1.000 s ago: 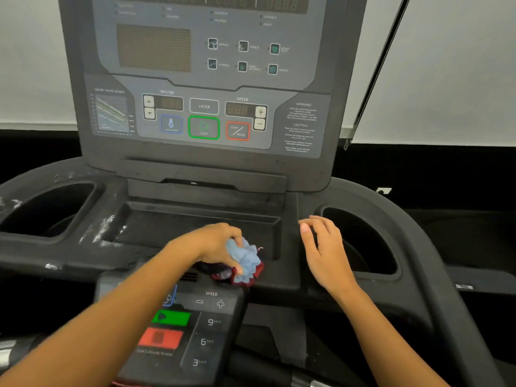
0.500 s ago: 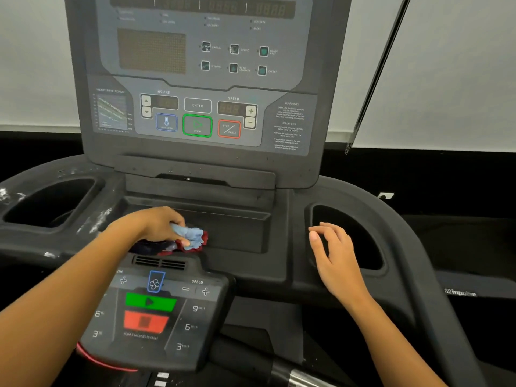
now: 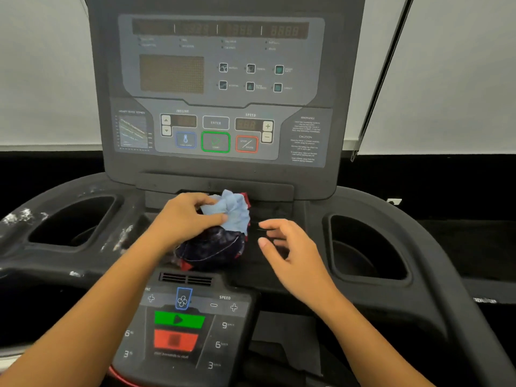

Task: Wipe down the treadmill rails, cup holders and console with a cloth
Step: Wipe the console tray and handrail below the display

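A treadmill's console fills the upper centre of the frame, its grey face looking hazy, which suggests it has yet to be wiped. Below it the dark deck runs from edge to edge, with a left cup holder at mid-left and a right cup holder at mid-right. White smears mark the deck around the left holder, so that side appears still to need cleaning; the right side looks cleaner, though its state cannot be confirmed. A keypad sits at lower centre. The rails are largely out of frame.

At centre, over the shallow tray beneath the console, the cloth is bunched into a ball of pale blue, dark and red fabric. The person's left hand grips it, thumb and fingers curled round the bundle. The right hand hovers just beside it, fingers loosely bent and holding nothing. By this evidence, the job is at an early or middle stage.
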Demonstrator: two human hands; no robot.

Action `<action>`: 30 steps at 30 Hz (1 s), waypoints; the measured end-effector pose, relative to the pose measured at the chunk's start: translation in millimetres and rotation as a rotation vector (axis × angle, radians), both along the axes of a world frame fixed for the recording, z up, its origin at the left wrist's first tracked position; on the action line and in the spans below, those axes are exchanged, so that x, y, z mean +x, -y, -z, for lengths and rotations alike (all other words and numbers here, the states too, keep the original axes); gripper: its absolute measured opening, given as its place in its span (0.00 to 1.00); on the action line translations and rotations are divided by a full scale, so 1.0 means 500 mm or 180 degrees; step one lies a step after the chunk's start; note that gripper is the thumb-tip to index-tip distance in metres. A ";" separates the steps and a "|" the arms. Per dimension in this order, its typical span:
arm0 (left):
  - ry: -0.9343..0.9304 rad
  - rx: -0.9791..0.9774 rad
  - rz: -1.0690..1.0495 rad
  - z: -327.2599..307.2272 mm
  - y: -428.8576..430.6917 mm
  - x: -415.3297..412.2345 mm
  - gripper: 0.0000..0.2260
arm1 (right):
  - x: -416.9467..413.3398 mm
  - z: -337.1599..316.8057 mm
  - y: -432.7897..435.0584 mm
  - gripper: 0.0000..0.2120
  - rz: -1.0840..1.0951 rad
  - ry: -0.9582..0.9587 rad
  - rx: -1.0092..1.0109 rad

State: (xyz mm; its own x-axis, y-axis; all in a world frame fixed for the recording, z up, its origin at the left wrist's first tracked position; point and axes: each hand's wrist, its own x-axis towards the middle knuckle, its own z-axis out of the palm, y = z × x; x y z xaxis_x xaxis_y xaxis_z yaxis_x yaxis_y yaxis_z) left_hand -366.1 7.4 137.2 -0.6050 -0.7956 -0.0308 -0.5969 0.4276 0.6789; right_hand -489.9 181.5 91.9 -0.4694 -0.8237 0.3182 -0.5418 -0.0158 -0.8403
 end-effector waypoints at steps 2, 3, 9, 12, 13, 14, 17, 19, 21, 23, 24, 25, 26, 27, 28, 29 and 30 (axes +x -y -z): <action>-0.0149 0.0093 -0.0001 0.010 0.000 -0.004 0.20 | 0.035 -0.008 0.033 0.13 -0.0132 -0.0015 0.0025; -0.0175 0.0115 0.0025 0.014 -0.001 -0.004 0.21 | 0.048 -0.010 0.052 0.15 -0.0166 -0.0005 0.0088; -0.0463 0.1110 0.0256 0.041 0.022 0.020 0.13 | 0.055 0.020 0.152 0.27 0.0264 -0.0209 0.1012; -0.0119 0.0387 0.0312 0.059 0.060 0.061 0.15 | 0.033 0.039 0.172 0.27 0.0354 -0.0636 0.1275; -0.0038 0.0116 0.0276 0.064 0.073 0.082 0.15 | 0.028 0.043 0.179 0.28 0.0231 -0.0713 0.1348; 0.0009 -0.0133 0.0241 0.074 0.090 0.104 0.14 | 0.025 0.047 0.187 0.28 0.0067 -0.0833 0.1452; 0.0064 -0.0957 0.0046 0.114 0.136 0.175 0.13 | 0.026 0.057 0.210 0.31 -0.0329 -0.1498 0.1727; 0.0214 -0.1361 -0.0116 0.144 0.163 0.214 0.12 | 0.027 0.060 0.223 0.31 -0.0514 -0.1956 0.1808; 0.0332 -0.1479 -0.0272 0.166 0.180 0.237 0.13 | 0.029 0.064 0.234 0.31 -0.0749 -0.2282 0.1860; 0.0311 -0.1515 -0.0348 0.175 0.185 0.244 0.14 | 0.032 0.070 0.252 0.30 -0.1071 -0.2295 0.1947; 0.0310 -0.1524 -0.0335 0.180 0.187 0.245 0.15 | 0.035 0.074 0.264 0.29 -0.1265 -0.2239 0.1983; 0.0342 -0.1522 -0.0293 0.182 0.186 0.245 0.17 | 0.039 0.077 0.276 0.28 -0.1460 -0.2169 0.2010; 0.0364 -0.1514 -0.0233 0.185 0.187 0.244 0.21 | 0.043 0.079 0.285 0.28 -0.1629 -0.2093 0.2039; 0.0365 -0.1511 -0.0197 0.185 0.187 0.245 0.23 | 0.046 0.080 0.290 0.27 -0.1749 -0.2029 0.2059; 0.0355 -0.1519 -0.0190 0.188 0.189 0.247 0.24 | 0.045 0.080 0.291 0.26 -0.1819 -0.1974 0.2064; 0.0345 -0.1518 -0.0199 0.190 0.191 0.250 0.25 | 0.042 0.080 0.285 0.26 -0.1852 -0.1919 0.2057; 0.0319 -0.1515 -0.0228 0.191 0.194 0.256 0.25 | 0.034 0.080 0.275 0.26 -0.1855 -0.1874 0.2038</action>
